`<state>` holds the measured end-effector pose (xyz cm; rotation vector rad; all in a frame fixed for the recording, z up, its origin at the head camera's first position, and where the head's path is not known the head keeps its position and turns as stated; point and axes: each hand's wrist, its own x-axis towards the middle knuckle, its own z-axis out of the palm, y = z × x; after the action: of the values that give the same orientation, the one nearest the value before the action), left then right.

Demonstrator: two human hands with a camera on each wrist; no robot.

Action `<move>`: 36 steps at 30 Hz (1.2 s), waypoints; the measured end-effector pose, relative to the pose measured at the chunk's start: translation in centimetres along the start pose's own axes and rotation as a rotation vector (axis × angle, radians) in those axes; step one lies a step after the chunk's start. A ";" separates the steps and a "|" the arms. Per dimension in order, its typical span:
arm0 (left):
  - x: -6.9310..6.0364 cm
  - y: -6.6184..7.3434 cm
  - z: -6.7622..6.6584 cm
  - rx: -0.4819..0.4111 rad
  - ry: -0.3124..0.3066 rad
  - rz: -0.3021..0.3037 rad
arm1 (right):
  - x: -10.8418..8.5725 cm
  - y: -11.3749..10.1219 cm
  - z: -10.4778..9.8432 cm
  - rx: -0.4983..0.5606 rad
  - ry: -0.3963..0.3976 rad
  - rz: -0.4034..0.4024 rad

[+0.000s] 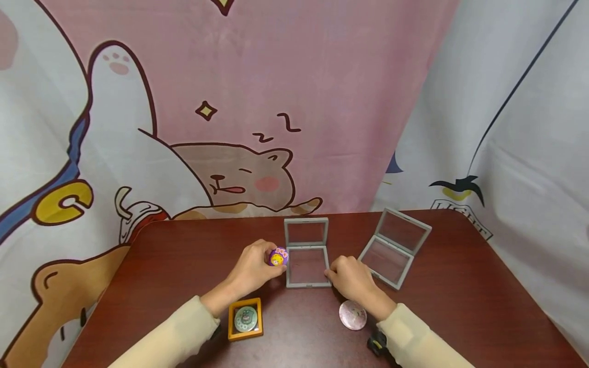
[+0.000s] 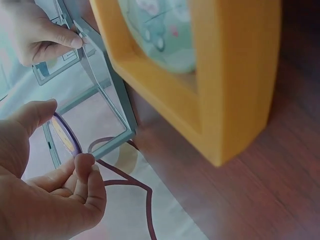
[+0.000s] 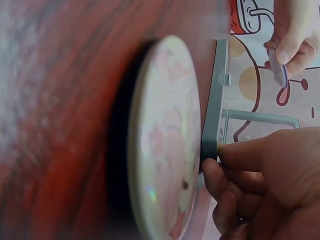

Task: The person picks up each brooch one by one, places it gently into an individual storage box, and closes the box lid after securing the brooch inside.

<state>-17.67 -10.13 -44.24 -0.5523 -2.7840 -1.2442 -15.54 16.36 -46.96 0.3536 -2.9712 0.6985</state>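
My left hand (image 1: 254,265) pinches a round purple badge (image 1: 278,256) with a yellow cartoon figure, thumb at one edge and fingertips at the other. The badge is held up beside the left edge of a grey hinged display frame (image 1: 307,285), which lies unfolded with clear film in both halves. My right hand (image 1: 355,280) grips the frame's near right corner between thumb and index finger, as the right wrist view shows. Close to the right wrist lies a round pink badge (image 1: 353,315), large in the right wrist view (image 3: 167,135).
A second grey hinged frame (image 1: 391,236) stands unfolded at the back right. An orange square frame (image 1: 245,336) holding a green round badge (image 1: 246,319) lies near the left forearm. Behind the brown table (image 1: 460,286) hangs a cartoon-printed cloth (image 1: 322,102).
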 end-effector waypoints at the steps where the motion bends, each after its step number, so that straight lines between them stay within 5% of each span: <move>1: 0.0 0.0 0.1 -0.002 -0.006 0.003 | -0.1 -0.1 0.0 0.001 0.005 -0.007; 16: -0.3 0.3 0.9 -0.012 -0.047 0.027 | -1.0 -0.9 0.5 -0.018 0.011 -0.041; 36: 0.0 1.1 2.8 0.120 -0.176 0.077 | -1.9 -2.0 0.6 -0.041 -0.002 -0.067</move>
<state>-17.00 -7.40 -45.40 -0.7869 -2.9228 -1.0530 -13.20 14.74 -46.83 0.4484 -2.9556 0.6300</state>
